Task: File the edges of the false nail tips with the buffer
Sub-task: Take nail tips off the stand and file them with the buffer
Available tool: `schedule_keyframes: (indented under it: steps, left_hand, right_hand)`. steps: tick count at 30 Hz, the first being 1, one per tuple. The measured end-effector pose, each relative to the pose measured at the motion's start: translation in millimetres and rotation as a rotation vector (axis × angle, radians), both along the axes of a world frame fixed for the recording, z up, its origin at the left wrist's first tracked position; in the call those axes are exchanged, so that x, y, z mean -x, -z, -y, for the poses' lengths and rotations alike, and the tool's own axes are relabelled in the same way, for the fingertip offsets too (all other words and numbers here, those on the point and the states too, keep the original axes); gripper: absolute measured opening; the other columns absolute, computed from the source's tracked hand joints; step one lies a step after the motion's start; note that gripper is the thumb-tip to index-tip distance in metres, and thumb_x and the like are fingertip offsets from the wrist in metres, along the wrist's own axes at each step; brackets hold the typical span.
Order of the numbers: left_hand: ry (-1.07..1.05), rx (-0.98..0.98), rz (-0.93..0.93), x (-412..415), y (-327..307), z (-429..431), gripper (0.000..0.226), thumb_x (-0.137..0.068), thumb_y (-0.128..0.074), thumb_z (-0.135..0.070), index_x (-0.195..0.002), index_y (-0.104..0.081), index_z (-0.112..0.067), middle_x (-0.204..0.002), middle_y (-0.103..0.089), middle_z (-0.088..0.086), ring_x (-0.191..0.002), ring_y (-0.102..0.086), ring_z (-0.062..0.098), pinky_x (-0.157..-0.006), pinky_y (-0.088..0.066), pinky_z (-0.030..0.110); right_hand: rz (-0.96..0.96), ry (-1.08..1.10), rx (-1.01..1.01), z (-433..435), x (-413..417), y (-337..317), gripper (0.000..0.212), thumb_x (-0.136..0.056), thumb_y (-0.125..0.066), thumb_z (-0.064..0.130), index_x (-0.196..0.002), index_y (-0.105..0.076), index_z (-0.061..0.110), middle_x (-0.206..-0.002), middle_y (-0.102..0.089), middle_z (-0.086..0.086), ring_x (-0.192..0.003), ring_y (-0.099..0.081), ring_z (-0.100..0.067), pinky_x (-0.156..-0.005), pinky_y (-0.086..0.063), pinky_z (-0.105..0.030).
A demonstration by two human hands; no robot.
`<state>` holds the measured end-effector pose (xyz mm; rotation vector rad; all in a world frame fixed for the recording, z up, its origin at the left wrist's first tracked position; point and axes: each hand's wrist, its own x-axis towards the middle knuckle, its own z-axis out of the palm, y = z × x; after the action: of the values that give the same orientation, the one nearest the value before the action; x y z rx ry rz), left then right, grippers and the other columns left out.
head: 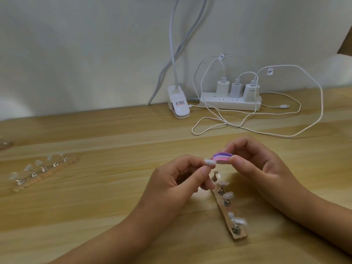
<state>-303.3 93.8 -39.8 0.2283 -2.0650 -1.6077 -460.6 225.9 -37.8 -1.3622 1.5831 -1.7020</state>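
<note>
Filing is in hand: the grip of the left hand pinches a false nail tip above the tabletop, its edge touching the pink-and-purple buffer clamped in the grip of the right hand, so the next move likely calls for short, light strokes along that edge.

My left hand and right hand meet at lower centre, forearms angled inward; left fingers pinch a nail tip, right fingers the buffer.
</note>
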Motion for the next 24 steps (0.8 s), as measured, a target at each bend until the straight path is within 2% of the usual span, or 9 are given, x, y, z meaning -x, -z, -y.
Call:
schedule_keyframes:
  steps: [4, 6, 9, 13, 20, 24]
  left_hand:
    - [0.002, 0.0, -0.04, -1.0, -0.8, -2.8, 0.017, -0.086, -0.067, -0.032, -0.102, -0.06, -0.035, -0.073, -0.074, -0.002, -0.07, -0.068, 0.007, -0.065, -0.047, 0.014]
    - [0.007, -0.012, -0.043, -1.4, -0.6, -2.7, 0.022, -0.083, -0.067, -0.035, -0.099, -0.052, -0.036, -0.072, -0.073, -0.001, -0.066, -0.067, 0.007, -0.065, -0.046, 0.013]
    - [0.02, -0.021, -0.037, -1.9, 0.3, -2.7, 0.022, -0.081, -0.067, -0.034, -0.093, -0.048, -0.038, -0.07, -0.073, 0.001, -0.063, -0.066, 0.009, -0.064, -0.046, 0.016]
    - [0.046, -0.031, -0.044, -1.8, 0.6, -3.0, 0.024, -0.081, -0.069, -0.03, -0.088, -0.046, -0.036, -0.068, -0.072, 0.002, -0.063, -0.068, 0.011, -0.061, -0.045, 0.013]
    - [0.056, 0.013, -0.049, -4.6, -0.3, -4.8, 0.024, -0.082, -0.069, -0.026, -0.085, -0.045, -0.03, -0.069, -0.071, 0.001, -0.066, -0.072, 0.011, -0.068, -0.051, 0.016]
    - [0.06, -0.003, -0.052, -3.8, -1.3, -4.7, 0.024, -0.082, -0.069, -0.024, -0.083, -0.046, -0.028, -0.068, -0.07, 0.0, -0.066, -0.072, 0.013, -0.063, -0.048, 0.013]
  right_hand:
    - [0.049, -0.012, 0.033, -1.8, -2.0, -2.7, 0.024, -0.081, -0.062, 0.038, -0.093, -0.063, 0.016, -0.092, -0.073, 0.002, -0.09, -0.068, -0.005, -0.081, -0.05, -0.015]
    - [0.066, -0.015, 0.043, -2.0, -2.5, -4.3, 0.03, -0.081, -0.06, 0.037, -0.097, -0.061, 0.011, -0.094, -0.075, -0.001, -0.092, -0.07, -0.008, -0.082, -0.051, -0.017]
    - [0.063, -0.053, 0.013, -2.7, -4.5, -6.3, 0.028, -0.083, -0.057, 0.038, -0.101, -0.064, 0.017, -0.103, -0.074, -0.01, -0.1, -0.07, -0.02, -0.089, -0.052, -0.027]
    - [0.055, -0.118, -0.05, -2.5, -7.7, -8.6, 0.028, -0.084, -0.056, 0.037, -0.101, -0.068, 0.019, -0.103, -0.074, -0.005, -0.099, -0.07, -0.013, -0.085, -0.051, -0.017]
    - [-0.017, -0.113, -0.047, -4.8, -11.0, -9.9, 0.026, -0.09, -0.051, 0.036, -0.103, -0.067, 0.021, -0.104, -0.074, -0.004, -0.1, -0.069, -0.016, -0.086, -0.051, -0.019]
    - [-0.04, -0.079, -0.044, -5.2, -10.5, -10.2, 0.025, -0.088, -0.052, 0.039, -0.103, -0.068, 0.027, -0.106, -0.073, -0.003, -0.101, -0.068, -0.016, -0.088, -0.051, -0.02]
